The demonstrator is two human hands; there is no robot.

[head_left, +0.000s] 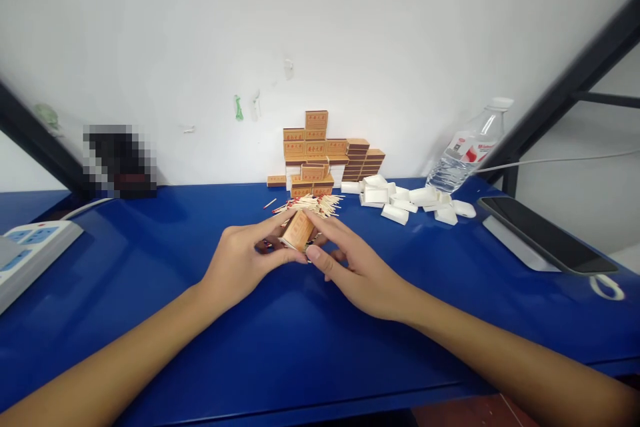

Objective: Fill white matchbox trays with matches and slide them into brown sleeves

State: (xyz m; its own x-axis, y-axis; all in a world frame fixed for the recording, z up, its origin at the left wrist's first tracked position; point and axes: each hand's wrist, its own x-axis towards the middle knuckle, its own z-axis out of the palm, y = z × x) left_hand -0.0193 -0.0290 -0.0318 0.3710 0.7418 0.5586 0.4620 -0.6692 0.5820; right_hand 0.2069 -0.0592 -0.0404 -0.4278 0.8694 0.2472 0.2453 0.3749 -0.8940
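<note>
Between both hands, a tan matchbox (299, 231) is held tilted above the blue table. My left hand (245, 252) grips it from the left, thumb on the near edge and index finger at the far end. My right hand (357, 263) closes on it from the right, its thumb at the near corner. Just beyond the fingers lies a loose pile of matches (315, 203) with red heads. Behind that pile rises a stack of matchboxes (315, 147) against the wall. The undersides of the held box are hidden by the fingers.
White empty matchbox trays (377, 195) are heaped right of the stack. A water bottle (470, 147) leans on the wall. A phone (547, 233) rests propped at the right. At the left are a power strip (40, 247) and a pixelated dark object (120, 160).
</note>
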